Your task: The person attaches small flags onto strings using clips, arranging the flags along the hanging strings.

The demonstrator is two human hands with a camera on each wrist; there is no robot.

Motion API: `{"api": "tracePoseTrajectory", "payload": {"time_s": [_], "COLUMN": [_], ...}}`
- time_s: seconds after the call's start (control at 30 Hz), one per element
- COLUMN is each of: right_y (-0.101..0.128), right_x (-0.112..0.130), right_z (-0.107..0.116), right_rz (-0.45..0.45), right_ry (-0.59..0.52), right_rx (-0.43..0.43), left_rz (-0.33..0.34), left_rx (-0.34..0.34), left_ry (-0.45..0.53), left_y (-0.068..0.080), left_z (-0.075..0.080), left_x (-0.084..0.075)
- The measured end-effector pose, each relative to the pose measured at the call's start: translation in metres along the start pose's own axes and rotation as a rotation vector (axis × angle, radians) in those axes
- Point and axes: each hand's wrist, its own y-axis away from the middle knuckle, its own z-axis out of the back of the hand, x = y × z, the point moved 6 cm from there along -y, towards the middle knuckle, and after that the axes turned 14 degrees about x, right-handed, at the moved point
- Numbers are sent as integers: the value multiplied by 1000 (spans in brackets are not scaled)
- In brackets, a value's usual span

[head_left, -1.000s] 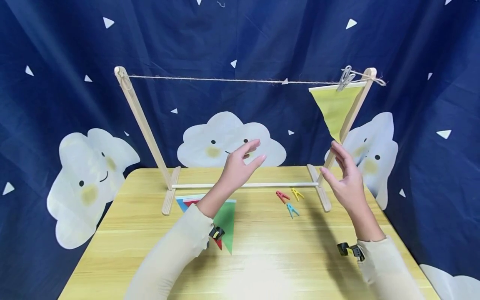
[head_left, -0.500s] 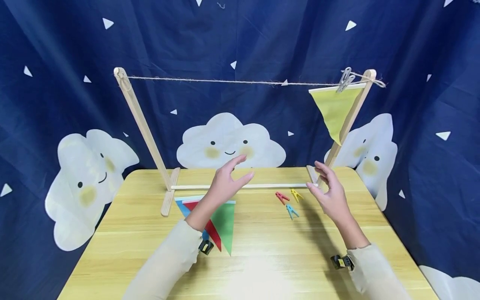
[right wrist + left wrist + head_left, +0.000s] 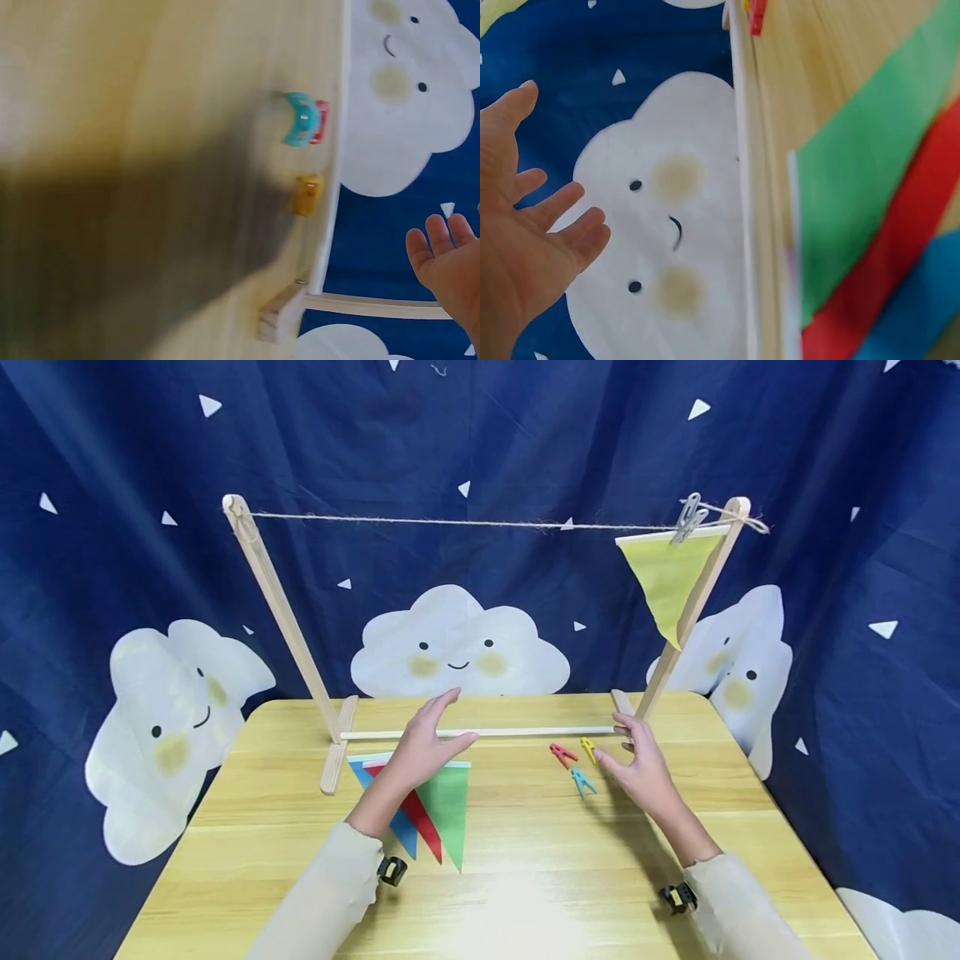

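My left hand (image 3: 427,743) hovers open just above the stacked pennant flags, green flag (image 3: 448,810) on top, then red flag (image 3: 420,818) and blue flag (image 3: 393,822). In the left wrist view the left hand (image 3: 532,240) has spread fingers, with the green flag (image 3: 862,195) beside it. My right hand (image 3: 637,764) is open, low over the table, next to three small pegs: red peg (image 3: 561,753), yellow peg (image 3: 588,747), blue peg (image 3: 581,781). A yellow flag (image 3: 663,581) hangs from the string (image 3: 465,521), held by a grey peg (image 3: 688,517).
A wooden rack with two slanted posts (image 3: 281,610) and a bottom rod (image 3: 487,732) stands at the back of the wooden table (image 3: 525,877). A dark blue curtain with white clouds (image 3: 457,643) hangs behind. The right wrist view shows the pegs (image 3: 304,120) near the rod.
Both hands have come down from mid-air toward the table: the left toward the stacked flags, the right toward the pegs. Neither holds anything.
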Motion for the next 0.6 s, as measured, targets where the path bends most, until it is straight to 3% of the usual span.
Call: {"api": "tracePoseTrajectory", "payload": {"time_s": [0.27,0.6], "right_y": [4,10], "right_x": [-16,-32], "right_z": [-19,-42], "right_rz": [-24,-104], "right_ry": [64,156], "right_rx": [69,195], "left_rz": [79,113], "left_rx": [55,98], "left_ry": [-20,-50], "left_y": [10,18], "left_z": [-5,-14], "left_x": [32,61]}}
